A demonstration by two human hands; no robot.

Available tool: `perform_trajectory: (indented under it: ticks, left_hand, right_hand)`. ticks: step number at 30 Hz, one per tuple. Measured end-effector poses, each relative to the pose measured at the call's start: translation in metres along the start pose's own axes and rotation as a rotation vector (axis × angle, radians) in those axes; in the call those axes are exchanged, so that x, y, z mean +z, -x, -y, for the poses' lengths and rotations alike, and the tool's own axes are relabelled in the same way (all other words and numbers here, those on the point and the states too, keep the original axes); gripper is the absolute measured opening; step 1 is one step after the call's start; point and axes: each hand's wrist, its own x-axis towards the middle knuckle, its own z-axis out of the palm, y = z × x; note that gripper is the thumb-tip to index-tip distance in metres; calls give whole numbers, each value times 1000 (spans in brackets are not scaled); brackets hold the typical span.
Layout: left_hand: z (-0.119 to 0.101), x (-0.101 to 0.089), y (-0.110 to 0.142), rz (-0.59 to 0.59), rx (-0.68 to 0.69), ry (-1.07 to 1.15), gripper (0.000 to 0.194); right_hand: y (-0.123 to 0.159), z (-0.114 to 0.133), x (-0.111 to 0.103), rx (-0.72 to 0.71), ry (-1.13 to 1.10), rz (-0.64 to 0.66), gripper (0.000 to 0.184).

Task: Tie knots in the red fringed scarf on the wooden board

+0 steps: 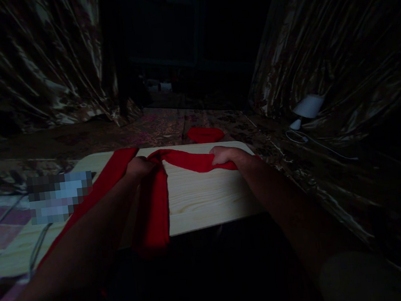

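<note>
A long red scarf-like cloth [187, 161] lies across a pale wooden board [206, 198]. My left hand [140, 167] is closed around a bunched part of it. From there one length hangs down over the board's near edge, and another stretches left, partly behind my forearm. My right hand [223, 155] grips the band of cloth near the board's right side, its end reaching past the hand. Between the two hands the cloth sags slightly. The picture is dark, so the fingers show only in part.
Beyond the board's far edge sits a folded red cloth item [205, 134]. A blurred-out device [62, 195] with a cable lies on the board's left. A white lamp [309, 105] with a cord stands at right. Patterned curtains [78, 63] hang behind.
</note>
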Motion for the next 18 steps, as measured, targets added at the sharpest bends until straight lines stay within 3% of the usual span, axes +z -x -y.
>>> perform_trajectory:
  ticks: [3,6,14,18]
  left_hand:
    - [-5,0,-5,-35,28,-193,49]
    - [-13,1,-14,-43,60,-263,42]
    - [-20,8,-40,-22,-9,-251,34]
    - [-18,13,-53,-118,-27,-43,36]
  right_hand:
    - [-17,0,0,49,82,-281,38]
    - [-32,0,-3,94,101,-486,36]
    - [-55,-2,3,69,-71,-500,28]
    - [-64,-1,8,106,-132,-605,27]
